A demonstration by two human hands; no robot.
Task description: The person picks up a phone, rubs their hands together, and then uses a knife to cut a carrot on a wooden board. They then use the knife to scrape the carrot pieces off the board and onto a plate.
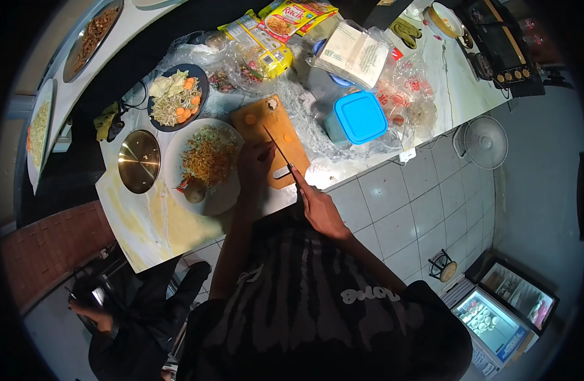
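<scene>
My right hand is closed around the handle of a knife. Its blade slants up and left over a wooden cutting board. My left hand is in shadow at the board's left edge, its fingers drawn together beside the blade; what they hold is hidden. Thin orange slices and a small pale piece lie on the board. Left of my left hand, a large white plate carries chopped orange and pale green food, with a round brownish item and something red near its lower edge.
Farther left are a dark plate of sprouts, carrot slices and leaves, and a shiny metal bowl. A blue-lidded container, yellow seasoning packets and plastic bags crowd the right and back. A person sits at lower left.
</scene>
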